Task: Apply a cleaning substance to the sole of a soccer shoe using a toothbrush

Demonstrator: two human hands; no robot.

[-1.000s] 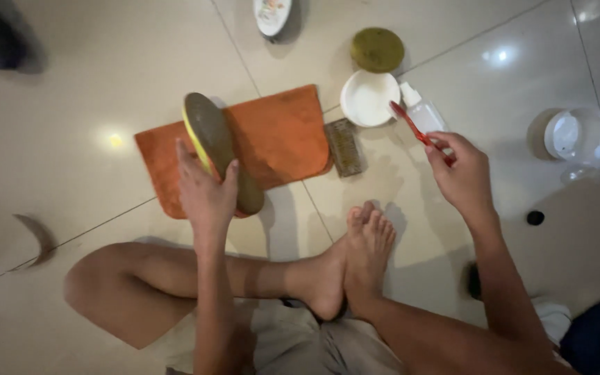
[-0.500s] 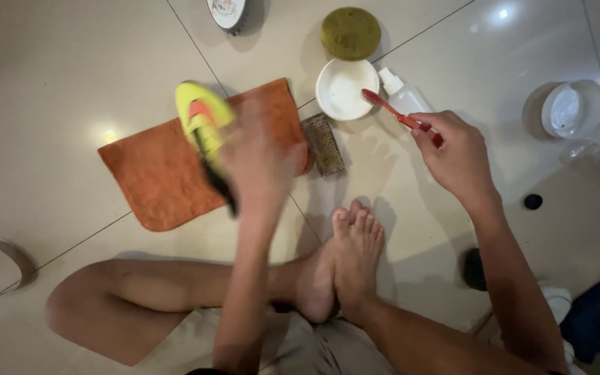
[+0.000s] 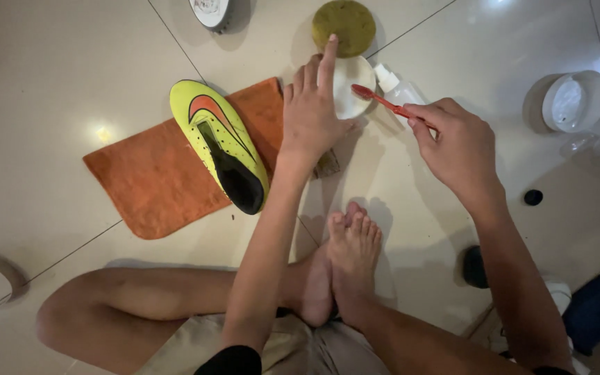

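1. A curved dark object (image 3: 0,272) lies at the far left edge of the tiled floor (image 3: 57,76); what it is cannot be told.
2. An orange cloth (image 3: 154,177) is spread flat on the floor, one corner reaching up toward the bowl.
3. A yellow-green shoe (image 3: 218,142) with an orange curved mark and a black opening lies on the cloth, toe pointing away from the person, sole down.
4. A round white disc (image 3: 211,10) with a faint coloured pattern sits at the top edge, well apart from the cloth.
5. The left hand (image 3: 312,114) reaches over the cloth's right corner, fingers spread and empty; its forefinger stretches across the bowl's rim toward the sponge. A small brown brush (image 3: 326,164) lies under the wrist, mostly hidden.
6. A round olive-green sponge (image 3: 344,26) rests just beyond the white bowl (image 3: 354,80), near but not clearly touching it.
7. A red toothbrush (image 3: 383,101) has its head over the bowl's right edge.
8. A small clear bottle (image 3: 398,86) with a white cap lies tilted just beside the bowl, behind the toothbrush; no label colour can be made out.
9. The right hand (image 3: 458,149) is clamped on the toothbrush handle, fingers curled around it.
10. A small black cap (image 3: 533,197) sits alone on the floor to the right.
11. A clear round container (image 3: 571,104) stands at the far right, well apart from the rest.
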